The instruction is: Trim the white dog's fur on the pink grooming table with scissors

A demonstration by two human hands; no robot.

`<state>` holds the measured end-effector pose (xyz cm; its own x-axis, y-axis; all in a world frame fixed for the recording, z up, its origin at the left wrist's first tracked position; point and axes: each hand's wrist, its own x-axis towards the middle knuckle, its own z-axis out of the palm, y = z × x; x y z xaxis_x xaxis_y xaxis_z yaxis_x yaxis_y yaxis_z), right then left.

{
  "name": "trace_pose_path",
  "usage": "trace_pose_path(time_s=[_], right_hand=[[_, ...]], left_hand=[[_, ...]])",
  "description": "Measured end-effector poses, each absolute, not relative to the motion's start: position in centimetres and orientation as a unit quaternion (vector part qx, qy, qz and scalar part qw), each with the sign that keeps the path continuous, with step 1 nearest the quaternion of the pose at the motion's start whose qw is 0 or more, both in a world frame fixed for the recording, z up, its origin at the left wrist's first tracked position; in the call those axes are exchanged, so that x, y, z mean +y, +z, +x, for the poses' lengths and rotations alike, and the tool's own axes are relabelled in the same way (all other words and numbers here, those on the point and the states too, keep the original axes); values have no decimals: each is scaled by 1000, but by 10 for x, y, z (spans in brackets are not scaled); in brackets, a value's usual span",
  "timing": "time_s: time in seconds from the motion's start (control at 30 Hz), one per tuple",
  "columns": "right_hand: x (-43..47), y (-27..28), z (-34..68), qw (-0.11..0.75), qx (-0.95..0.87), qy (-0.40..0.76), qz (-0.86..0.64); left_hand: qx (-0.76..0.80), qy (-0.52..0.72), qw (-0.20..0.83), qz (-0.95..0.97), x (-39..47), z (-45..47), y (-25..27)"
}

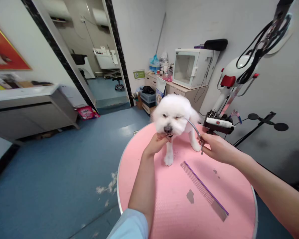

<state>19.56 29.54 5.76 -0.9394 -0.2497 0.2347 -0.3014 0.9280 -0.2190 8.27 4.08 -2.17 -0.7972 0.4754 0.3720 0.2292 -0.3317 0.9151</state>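
Note:
A fluffy white dog is on a round pink grooming table, its face toward me. My left hand is closed on the dog's chin, just below the mouth. Curved grooming scissors are in my right hand, with the blades against the fur beside the dog's eye on the right of the view. Whether the blades are apart I cannot tell. A metal comb with a purple spine lies on the table in front of the dog.
A white jointed machine with a tool holder stands close behind the table at right. A glass-door cabinet sits on a counter at the back. Fur clumps lie on the blue floor, left of the table. A grey sink unit is at far left.

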Motion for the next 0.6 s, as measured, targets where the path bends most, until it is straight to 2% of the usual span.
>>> trace_pose_path(time_s=[0.17,0.6], right_hand=[[299,70,171,58,-982,41,176],[289,72,164,45,-986,-2,163]], left_hand=[[578,743,99,323,37,84,-19],[583,731,95,342,37,87,-16]])
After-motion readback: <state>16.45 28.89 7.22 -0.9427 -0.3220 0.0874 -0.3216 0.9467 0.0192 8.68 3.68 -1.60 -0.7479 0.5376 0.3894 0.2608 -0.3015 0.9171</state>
